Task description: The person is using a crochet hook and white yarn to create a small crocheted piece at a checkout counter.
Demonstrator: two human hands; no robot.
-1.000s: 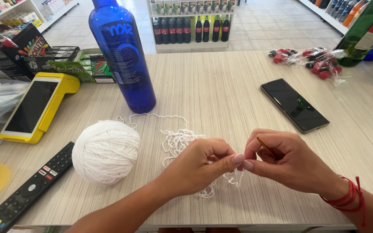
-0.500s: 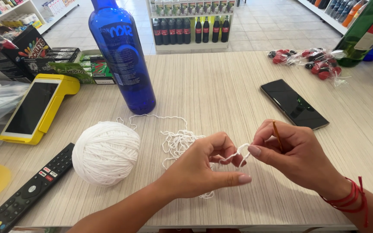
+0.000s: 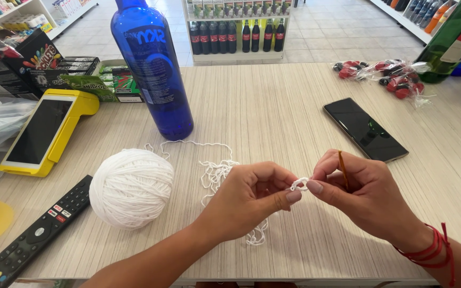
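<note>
White yarn, worked into a small looped piece, is pinched between the fingertips of two bare hands above a pale wood-grain counter. The left hand closes thumb and forefinger on the near side of the loops, its other fingers curled under. The right hand grips the far side of the same piece and also clasps a slim amber crochet hook, whose shaft stands nearly upright between thumb and fingers; its tip is hidden in the grasp. A red cord bracelet circles the right wrist.

From the pinched piece a loose tangle of strand spills onto the counter beneath and behind the left hand, trailing off toward a round white yarn ball that rests just left of the left forearm. A tall blue glass bottle stands upright behind the ball. A black remote control lies at the near left edge, beside a yellow handheld payment terminal. A dark smartphone lies face up behind the right hand, well apart from it. Wrapped red sweets sit at the far right, near a green bottle. Shop shelving with dark bottles fills the background.
</note>
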